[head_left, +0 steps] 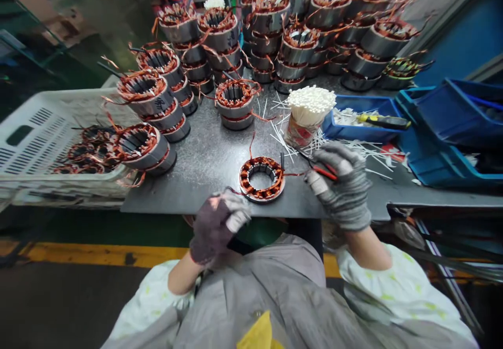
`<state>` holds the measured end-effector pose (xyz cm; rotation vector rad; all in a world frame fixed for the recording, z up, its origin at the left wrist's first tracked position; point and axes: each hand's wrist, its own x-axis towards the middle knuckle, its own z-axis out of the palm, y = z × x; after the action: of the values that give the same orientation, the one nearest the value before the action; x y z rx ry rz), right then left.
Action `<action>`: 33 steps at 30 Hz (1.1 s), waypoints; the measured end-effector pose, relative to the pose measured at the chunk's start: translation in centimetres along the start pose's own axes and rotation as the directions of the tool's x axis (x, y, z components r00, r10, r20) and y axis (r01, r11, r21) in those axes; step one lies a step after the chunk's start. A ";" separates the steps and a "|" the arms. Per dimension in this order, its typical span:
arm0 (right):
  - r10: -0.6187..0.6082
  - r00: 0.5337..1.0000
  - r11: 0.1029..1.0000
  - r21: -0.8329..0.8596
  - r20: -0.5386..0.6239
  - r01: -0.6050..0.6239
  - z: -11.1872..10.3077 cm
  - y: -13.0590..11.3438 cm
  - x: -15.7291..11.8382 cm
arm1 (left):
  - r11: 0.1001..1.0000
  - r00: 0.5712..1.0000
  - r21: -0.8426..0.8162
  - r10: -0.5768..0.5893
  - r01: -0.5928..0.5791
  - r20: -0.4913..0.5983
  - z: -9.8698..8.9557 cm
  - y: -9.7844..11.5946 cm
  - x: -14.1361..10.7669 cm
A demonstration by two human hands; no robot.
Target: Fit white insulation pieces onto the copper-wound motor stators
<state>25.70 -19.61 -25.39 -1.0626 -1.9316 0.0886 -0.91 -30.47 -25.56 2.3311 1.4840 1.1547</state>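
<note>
A small copper-wound stator point(262, 179) lies flat near the front edge of the metal table, its copper leads sticking out at the sides. Left of it, my left hand point(219, 222) in a dark glove has its fingers closed on a thin lead that runs to the stator's rim. To the right, my right hand point(341, 185) in a grey striped glove is closed around red-handled pliers point(325, 172). The jaws point up and left, partly hidden, and stay apart from the stator. One copper lead reaches toward the right fingertips; I cannot tell if they touch.
Stacked stators point(291, 50) fill the table's back and left. A bundle of white sticks point(310, 102) stands behind my right hand, with loose ones scattered around. Blue bins point(436, 155) and a blue tray point(356, 134) sit right; a white crate point(23, 155) holds more windings at left.
</note>
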 end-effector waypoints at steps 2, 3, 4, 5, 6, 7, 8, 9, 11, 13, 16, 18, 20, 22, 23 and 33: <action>-0.212 0.946 0.977 0.028 0.247 0.211 -0.6 -2.1 0.8 | 0.950 0.939 -0.055 0.312 -0.307 0.142 0.0 1.6 -0.3; -0.286 0.889 0.957 0.063 0.357 0.283 -0.4 -2.9 1.2 | 0.902 0.888 -0.031 0.429 -0.430 0.166 0.2 2.0 0.0; -0.341 0.829 0.938 0.107 0.443 0.329 0.1 -3.4 1.6 | 0.869 0.860 0.038 0.481 -0.493 0.170 0.4 2.2 0.5; -0.379 0.781 0.924 0.148 0.496 0.354 0.6 -3.6 1.8 | 0.862 0.867 0.125 0.472 -0.492 0.159 0.6 2.1 1.1; -0.408 0.753 0.912 0.185 0.517 0.367 1.2 -3.7 2.0 | 0.874 0.898 0.210 0.418 -0.439 0.139 0.7 1.7 1.8; -0.431 0.740 0.902 0.218 0.517 0.373 1.7 -3.5 2.0 | 0.890 0.931 0.274 0.345 -0.364 0.116 0.8 1.1 2.4; -0.448 0.740 0.894 0.243 0.501 0.377 2.2 -3.3 2.0 | 0.901 0.954 0.313 0.281 -0.300 0.105 0.8 0.4 3.0; -0.456 0.751 0.890 0.254 0.477 0.379 2.5 -3.2 1.9 | 0.906 0.964 0.330 0.241 -0.264 0.110 0.8 -0.4 3.5; -0.450 0.785 0.892 0.249 0.427 0.376 2.8 -3.0 1.7 | 0.908 0.958 0.317 0.227 -0.272 0.173 0.8 -1.6 4.2; -0.426 0.805 0.904 0.229 0.413 0.361 2.9 -3.2 1.6 | 0.908 0.949 0.309 0.216 -0.281 0.228 0.9 -2.2 4.7; -0.414 0.826 0.910 0.195 0.381 0.366 2.6 -3.2 1.7 | 0.919 0.958 0.314 0.173 -0.241 0.227 1.1 -2.5 5.2; -0.361 0.881 0.931 0.171 0.306 0.321 2.1 -2.2 2.2 | 0.921 0.964 0.310 0.178 -0.234 0.198 1.2 -2.5 5.4; -0.143 0.980 0.985 0.116 0.141 0.127 1.5 -0.4 3.3 | 0.918 0.967 0.315 0.202 -0.242 0.156 1.4 -2.3 5.3; 0.185 0.980 0.978 0.109 -0.067 -0.177 1.2 2.2 4.9 | 0.912 0.967 0.323 0.227 -0.252 0.113 1.6 -1.9 4.9; 0.325 0.934 0.943 0.133 -0.151 -0.306 1.3 3.5 6.0 | 0.910 0.967 0.328 0.234 -0.254 0.100 1.7 -1.6 4.6; 0.581 0.796 0.681 0.636 -0.168 -0.363 2.5 7.1 10.7 | 0.911 0.958 0.303 0.247 -0.280 0.144 1.8 -1.6 4.0</action>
<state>26.00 -6.73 -22.83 -1.0433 -1.1209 0.6944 0.03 -25.91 -25.47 2.8375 1.4467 0.8784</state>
